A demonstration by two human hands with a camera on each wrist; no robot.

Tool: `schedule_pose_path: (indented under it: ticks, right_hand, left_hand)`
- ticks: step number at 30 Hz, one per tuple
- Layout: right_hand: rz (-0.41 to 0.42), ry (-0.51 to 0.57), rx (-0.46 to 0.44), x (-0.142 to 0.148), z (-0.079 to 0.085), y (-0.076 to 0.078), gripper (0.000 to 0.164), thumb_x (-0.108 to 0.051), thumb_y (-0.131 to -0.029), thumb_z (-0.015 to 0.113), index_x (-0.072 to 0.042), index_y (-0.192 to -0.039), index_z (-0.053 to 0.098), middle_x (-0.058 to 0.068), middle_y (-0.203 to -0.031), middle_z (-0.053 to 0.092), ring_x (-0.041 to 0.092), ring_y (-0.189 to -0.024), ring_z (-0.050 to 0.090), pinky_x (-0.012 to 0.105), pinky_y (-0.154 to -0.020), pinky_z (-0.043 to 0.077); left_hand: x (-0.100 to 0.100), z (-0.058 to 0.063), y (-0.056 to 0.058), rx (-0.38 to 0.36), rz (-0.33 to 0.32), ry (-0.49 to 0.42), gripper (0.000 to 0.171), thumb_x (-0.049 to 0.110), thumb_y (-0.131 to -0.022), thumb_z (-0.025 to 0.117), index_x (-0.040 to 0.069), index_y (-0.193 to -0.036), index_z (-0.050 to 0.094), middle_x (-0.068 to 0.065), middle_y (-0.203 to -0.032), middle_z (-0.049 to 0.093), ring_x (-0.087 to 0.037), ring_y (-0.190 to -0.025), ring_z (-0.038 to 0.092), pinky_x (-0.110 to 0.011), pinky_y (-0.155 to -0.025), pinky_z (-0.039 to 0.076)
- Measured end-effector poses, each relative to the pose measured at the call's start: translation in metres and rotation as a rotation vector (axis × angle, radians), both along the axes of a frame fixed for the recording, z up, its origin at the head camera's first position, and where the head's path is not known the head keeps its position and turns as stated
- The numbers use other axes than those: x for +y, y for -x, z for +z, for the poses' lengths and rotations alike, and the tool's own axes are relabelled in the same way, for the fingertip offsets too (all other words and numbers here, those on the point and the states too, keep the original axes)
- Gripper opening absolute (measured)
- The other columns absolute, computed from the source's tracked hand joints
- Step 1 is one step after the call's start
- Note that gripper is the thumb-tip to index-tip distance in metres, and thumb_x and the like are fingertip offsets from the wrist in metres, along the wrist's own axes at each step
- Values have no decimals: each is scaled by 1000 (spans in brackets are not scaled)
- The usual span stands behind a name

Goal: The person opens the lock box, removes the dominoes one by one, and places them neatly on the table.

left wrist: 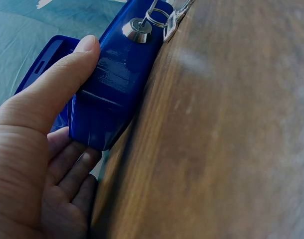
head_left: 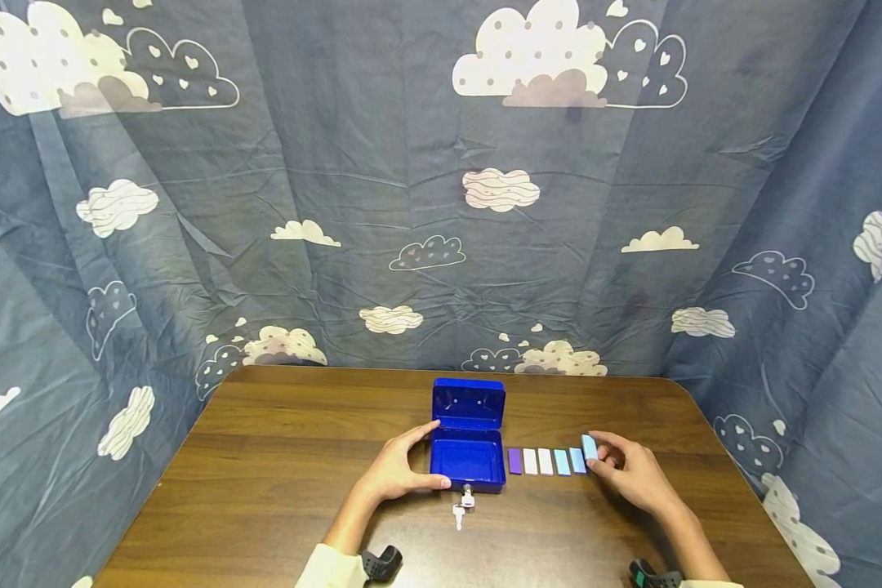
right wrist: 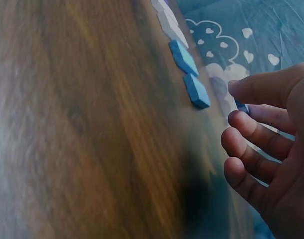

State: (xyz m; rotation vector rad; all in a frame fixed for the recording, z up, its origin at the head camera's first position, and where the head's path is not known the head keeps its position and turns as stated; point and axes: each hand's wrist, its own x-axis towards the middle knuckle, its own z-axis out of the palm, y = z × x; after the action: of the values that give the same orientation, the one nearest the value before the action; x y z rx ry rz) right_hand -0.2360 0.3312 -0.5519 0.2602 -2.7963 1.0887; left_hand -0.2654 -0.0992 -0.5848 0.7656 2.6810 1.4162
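Observation:
A blue metal cash box (head_left: 496, 483) stands on the table with its lid (head_left: 469, 406) raised and nothing in its tray. My left hand (head_left: 395, 465) grips its left side, thumb at the front wall and fingers toward the hinge. A key sits in the front lock (left wrist: 137, 30), and a second key (head_left: 459, 516) hangs from its ring. Between thumb and fingertips my right hand (head_left: 632, 472) pinches a light blue block (head_left: 590, 447), mostly hidden in the right wrist view. Left of it stretches a row of blocks: purple (head_left: 514, 461), two whitish ones (head_left: 538, 461) and two light blue ones (right wrist: 197, 91).
The brown wooden table (head_left: 287, 441) ends at a back edge against a blue-grey curtain (head_left: 382, 163) with cloud prints. Dark bands with devices (head_left: 382, 563) sit on both wrists. The row of blocks lies just right of the box.

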Motion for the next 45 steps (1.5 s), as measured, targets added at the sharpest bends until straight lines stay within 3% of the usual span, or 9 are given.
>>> schedule_pose_path:
  ticks: [23, 45]
  right_hand:
    - [14, -51, -64, 13, -12, 2, 44, -16, -88, 80, -1, -128, 68, -1, -87, 60, 1, -74, 51, 20, -63, 41]
    - [36, -69, -89, 12, -9, 0, 50, -14, -84, 84, 3, -128, 68, -1, -83, 55, 6, -74, 48, 20, -66, 36]
  left_hand:
    - [0, -1, 3, 8, 11, 20, 98, 49, -70, 92, 23, -154, 49, -12, -152, 55, -30, -141, 52, -54, -117, 43]
    - [0, -2, 1, 9, 6, 9, 99, 48, -71, 93, 22, -155, 48, -11, -152, 56, -30, -141, 52, -54, -118, 42]
